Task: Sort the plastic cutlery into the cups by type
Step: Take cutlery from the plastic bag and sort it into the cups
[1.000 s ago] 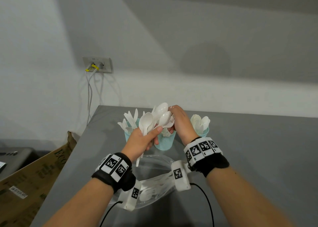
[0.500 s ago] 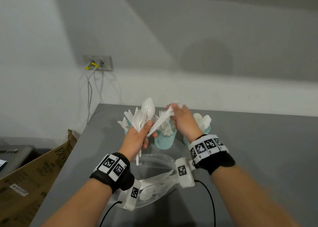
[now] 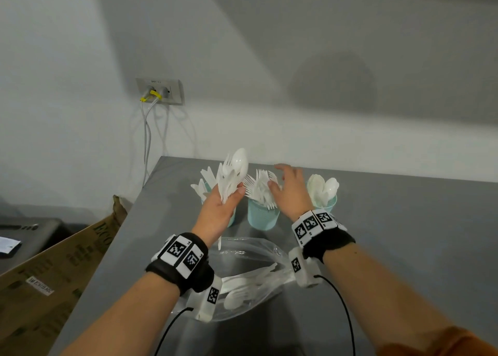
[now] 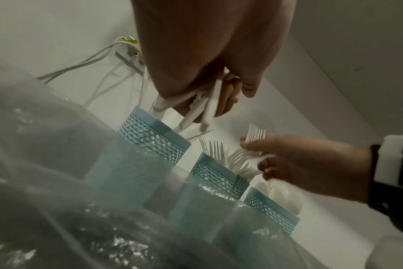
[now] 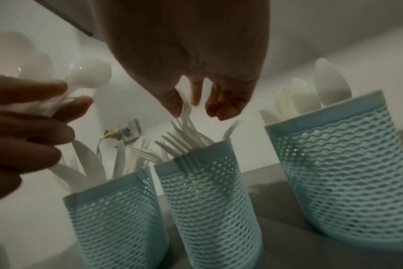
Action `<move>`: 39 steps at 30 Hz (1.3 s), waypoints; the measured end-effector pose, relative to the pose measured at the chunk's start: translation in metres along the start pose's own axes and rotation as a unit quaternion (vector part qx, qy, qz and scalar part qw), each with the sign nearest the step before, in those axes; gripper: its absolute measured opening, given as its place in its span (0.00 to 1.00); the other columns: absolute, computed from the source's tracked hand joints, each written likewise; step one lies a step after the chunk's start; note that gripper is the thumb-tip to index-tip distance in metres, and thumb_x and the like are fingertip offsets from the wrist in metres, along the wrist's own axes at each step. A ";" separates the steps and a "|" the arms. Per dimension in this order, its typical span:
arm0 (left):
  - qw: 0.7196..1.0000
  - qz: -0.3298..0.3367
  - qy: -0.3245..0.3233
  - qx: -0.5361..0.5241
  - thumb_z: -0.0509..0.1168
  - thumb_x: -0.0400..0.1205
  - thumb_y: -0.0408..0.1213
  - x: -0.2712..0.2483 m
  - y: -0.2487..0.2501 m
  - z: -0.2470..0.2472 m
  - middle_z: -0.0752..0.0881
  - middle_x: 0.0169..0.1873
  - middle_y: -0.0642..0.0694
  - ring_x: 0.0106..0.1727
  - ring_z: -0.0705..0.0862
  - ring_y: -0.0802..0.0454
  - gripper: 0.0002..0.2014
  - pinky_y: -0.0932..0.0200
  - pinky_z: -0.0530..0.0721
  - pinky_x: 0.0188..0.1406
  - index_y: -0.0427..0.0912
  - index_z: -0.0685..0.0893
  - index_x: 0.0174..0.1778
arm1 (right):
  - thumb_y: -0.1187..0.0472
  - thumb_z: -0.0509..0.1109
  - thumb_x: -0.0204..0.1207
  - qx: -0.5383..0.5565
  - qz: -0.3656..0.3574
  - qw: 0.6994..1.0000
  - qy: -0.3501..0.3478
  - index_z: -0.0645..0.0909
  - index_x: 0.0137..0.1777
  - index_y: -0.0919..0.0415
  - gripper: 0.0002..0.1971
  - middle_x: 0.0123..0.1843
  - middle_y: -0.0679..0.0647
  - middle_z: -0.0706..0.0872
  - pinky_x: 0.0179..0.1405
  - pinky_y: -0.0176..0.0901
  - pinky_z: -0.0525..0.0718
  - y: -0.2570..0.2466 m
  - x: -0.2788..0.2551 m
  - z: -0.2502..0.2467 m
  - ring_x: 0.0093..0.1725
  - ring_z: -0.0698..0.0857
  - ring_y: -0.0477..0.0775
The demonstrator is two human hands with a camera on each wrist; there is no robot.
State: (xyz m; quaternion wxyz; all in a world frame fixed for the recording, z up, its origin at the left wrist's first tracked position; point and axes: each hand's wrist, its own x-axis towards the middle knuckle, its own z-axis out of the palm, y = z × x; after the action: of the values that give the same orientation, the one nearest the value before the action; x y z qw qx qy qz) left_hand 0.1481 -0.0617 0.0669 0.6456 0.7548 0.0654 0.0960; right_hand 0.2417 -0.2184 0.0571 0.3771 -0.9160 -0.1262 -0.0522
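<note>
Three light-blue mesh cups stand in a row on the grey table. The left cup [image 5: 117, 209] has knives, the middle cup [image 3: 262, 216] forks, the right cup [image 3: 327, 204] spoons. My left hand [image 3: 234, 191] grips a bundle of white spoons and a fork [image 3: 233, 172] by the handles, above and in front of the left cup. My right hand [image 3: 277, 176] hovers over the forks [image 5: 186, 134] in the middle cup with its fingers spread and loose. One fork handle stands just beside the thumb [image 5: 173, 102].
A clear plastic bag [image 3: 250, 274] with more white cutlery lies between my wrists. A cardboard box [image 3: 54, 269] stands off the table's left edge. A wall socket with cables [image 3: 159, 91] is at the back left. The table [image 3: 404, 248] spreads out to the right.
My right hand drew a fork from the left hand's bundle, carried it over the middle cup and let it go. The left hand kept hold of the remaining bundle.
</note>
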 end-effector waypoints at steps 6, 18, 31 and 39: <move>1.000 0.001 -0.005 -0.010 0.62 0.84 0.44 -0.001 0.002 0.001 0.73 0.62 0.24 0.64 0.67 0.21 0.17 0.24 0.71 0.60 0.42 0.78 0.68 | 0.64 0.71 0.76 0.029 -0.085 0.996 0.028 0.85 0.57 0.59 0.11 0.53 0.52 0.78 0.53 0.34 0.74 -0.001 -0.003 -0.002 0.49 0.77 0.46; 1.000 -0.007 -0.013 -0.001 0.62 0.84 0.46 -0.002 -0.001 0.001 0.74 0.60 0.25 0.64 0.69 0.22 0.17 0.25 0.72 0.60 0.43 0.78 0.67 | 0.50 0.81 0.66 0.178 0.000 0.976 0.126 0.76 0.52 0.45 0.19 0.38 0.49 0.74 0.37 0.46 0.81 -0.004 -0.001 -0.010 0.35 0.75 0.51; 0.995 0.066 -0.043 0.063 0.59 0.86 0.42 -0.002 -0.006 0.002 0.78 0.61 0.68 0.63 0.75 0.73 0.17 0.72 0.70 0.62 0.56 0.70 0.71 | 0.54 0.63 0.83 0.059 -0.042 0.994 0.080 0.86 0.57 0.59 0.14 0.54 0.56 0.79 0.58 0.39 0.75 -0.012 -0.010 -0.009 0.55 0.80 0.55; 0.972 0.093 -0.066 0.208 0.53 0.78 0.58 0.002 -0.020 0.001 0.84 0.45 0.57 0.48 0.83 0.55 0.19 0.43 0.82 0.54 0.55 0.75 0.60 | 0.56 0.69 0.75 0.034 -0.160 0.986 0.008 0.84 0.57 0.49 0.11 0.54 0.44 0.83 0.63 0.42 0.72 -0.049 -0.019 -0.023 0.58 0.74 0.46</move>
State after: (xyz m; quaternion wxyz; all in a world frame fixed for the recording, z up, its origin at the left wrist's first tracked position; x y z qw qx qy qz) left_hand 0.1504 -0.0594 0.0475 0.4658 0.8798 -0.0291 0.0901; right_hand 0.2103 -0.2043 0.1032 0.3955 -0.8703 -0.2698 -0.1154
